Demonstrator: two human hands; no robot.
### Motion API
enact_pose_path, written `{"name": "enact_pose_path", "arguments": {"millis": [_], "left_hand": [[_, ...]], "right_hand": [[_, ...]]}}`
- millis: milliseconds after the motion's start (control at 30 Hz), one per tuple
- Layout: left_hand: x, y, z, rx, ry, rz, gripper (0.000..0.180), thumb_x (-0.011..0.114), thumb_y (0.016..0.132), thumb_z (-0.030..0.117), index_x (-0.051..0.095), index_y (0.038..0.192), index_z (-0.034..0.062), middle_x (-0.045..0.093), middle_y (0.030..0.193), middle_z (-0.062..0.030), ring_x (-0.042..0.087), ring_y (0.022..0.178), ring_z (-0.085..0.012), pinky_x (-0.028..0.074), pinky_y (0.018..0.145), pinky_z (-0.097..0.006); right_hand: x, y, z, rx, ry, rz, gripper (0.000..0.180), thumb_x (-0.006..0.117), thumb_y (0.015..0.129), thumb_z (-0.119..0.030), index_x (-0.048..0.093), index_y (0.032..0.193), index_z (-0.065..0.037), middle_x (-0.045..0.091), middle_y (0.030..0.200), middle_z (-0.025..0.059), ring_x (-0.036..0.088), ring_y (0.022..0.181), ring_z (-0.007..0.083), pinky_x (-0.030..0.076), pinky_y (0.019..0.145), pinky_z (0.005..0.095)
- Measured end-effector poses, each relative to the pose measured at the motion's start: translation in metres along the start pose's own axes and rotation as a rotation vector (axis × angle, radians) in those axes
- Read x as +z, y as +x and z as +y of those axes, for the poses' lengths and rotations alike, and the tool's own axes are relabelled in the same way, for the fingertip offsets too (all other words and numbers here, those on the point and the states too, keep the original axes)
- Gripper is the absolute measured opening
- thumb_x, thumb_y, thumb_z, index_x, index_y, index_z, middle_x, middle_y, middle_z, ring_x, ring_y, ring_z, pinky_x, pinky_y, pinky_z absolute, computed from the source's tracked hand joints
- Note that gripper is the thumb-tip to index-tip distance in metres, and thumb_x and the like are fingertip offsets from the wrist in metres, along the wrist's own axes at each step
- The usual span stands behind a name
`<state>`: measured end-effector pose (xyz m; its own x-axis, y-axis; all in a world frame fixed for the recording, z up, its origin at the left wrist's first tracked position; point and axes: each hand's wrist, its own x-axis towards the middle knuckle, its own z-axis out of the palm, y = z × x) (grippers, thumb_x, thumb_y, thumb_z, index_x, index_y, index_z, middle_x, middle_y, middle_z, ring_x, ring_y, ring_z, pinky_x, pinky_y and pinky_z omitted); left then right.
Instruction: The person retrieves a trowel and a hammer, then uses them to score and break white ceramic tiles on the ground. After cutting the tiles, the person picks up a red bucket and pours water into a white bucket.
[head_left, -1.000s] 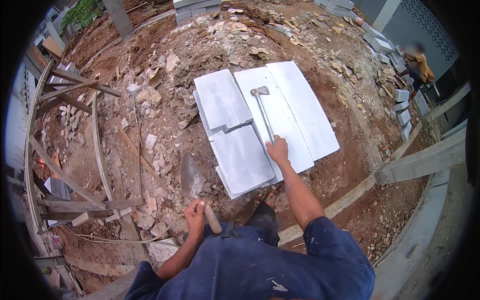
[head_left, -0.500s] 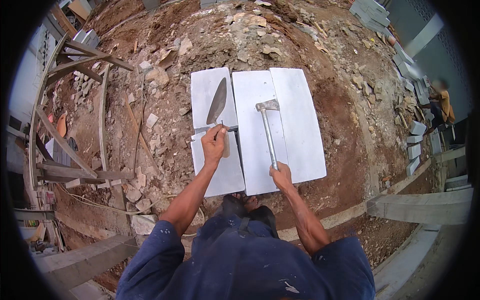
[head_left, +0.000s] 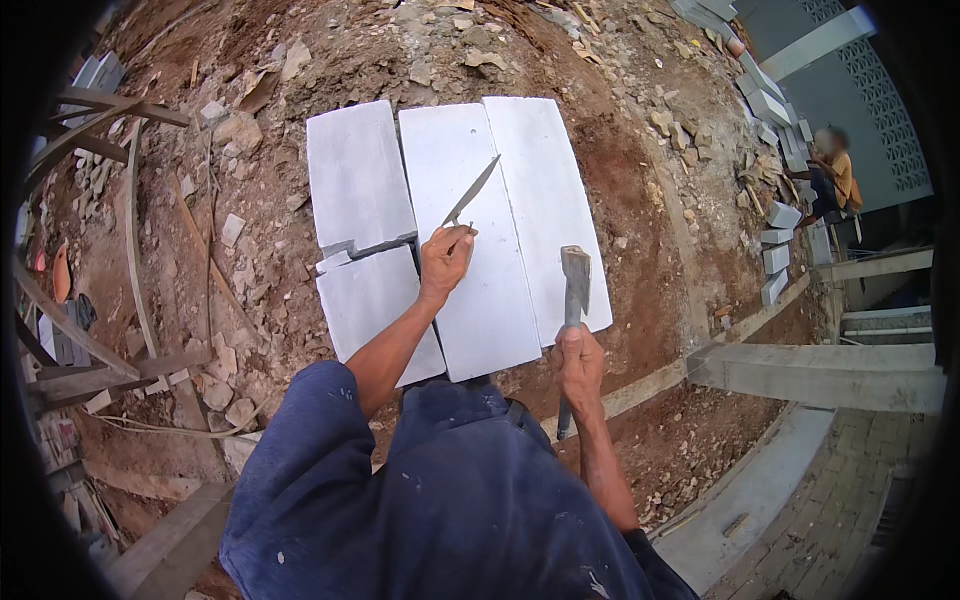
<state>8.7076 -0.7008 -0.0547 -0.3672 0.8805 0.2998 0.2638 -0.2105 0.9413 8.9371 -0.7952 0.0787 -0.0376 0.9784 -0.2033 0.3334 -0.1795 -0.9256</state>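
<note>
My left hand (head_left: 447,262) is closed round a pointing trowel, its thin metal blade (head_left: 474,192) tilted edge-on over the middle white block (head_left: 470,310). A small nail-like pin (head_left: 471,229) sticks out by the fingertips. Near the front right corner of the right-hand white block (head_left: 545,190), my right hand (head_left: 579,362) grips a hatchet (head_left: 576,272) by its metal pipe handle, head up. The left-hand white block lies in two pieces, a far piece (head_left: 360,170) and a near piece (head_left: 375,308), with a jagged dark gap between them.
Rubble and reddish soil (head_left: 640,200) surround the blocks. A wooden frame (head_left: 140,240) stands at the left, a concrete beam (head_left: 810,375) at the right. Grey blocks (head_left: 775,262) lie farther right, where another person (head_left: 835,180) sits by the wall.
My left hand has carried the trowel from the split block over to the middle one. The hatchet has come off the blocks' centre, rightward and toward me. The whole view has shifted.
</note>
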Motion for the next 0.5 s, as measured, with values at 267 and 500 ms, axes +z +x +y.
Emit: {"name": "enact_pose_path", "arguments": {"millis": [267,500], "left_hand": [[-0.001,-0.005,0.009,0.075,-0.079,-0.06,0.012,0.063,0.087,0.006,0.07,0.094,-0.001,0.071,0.086,-0.011,0.06,0.076,-0.0227,0.047,0.071,-0.033],[-0.004,0.003,0.001,0.179,-0.066,-0.043,0.011,0.064,0.086,0.004,0.069,0.094,-0.0018,0.069,0.083,-0.012,0.059,0.073,-0.0244,0.046,0.068,-0.033]], "right_hand": [[0.059,0.04,-0.017,-0.076,0.041,-0.104,0.048,0.041,0.102,-0.045,0.055,0.084,-0.003,0.037,0.055,-0.0064,0.03,0.045,0.0031,0.024,0.04,0.0224],[0.066,0.053,0.003,0.074,-0.186,-0.131,0.046,0.04,0.102,-0.034,0.058,0.079,0.002,0.049,0.061,0.0051,0.045,0.057,0.0128,0.039,0.055,0.0317]]}}
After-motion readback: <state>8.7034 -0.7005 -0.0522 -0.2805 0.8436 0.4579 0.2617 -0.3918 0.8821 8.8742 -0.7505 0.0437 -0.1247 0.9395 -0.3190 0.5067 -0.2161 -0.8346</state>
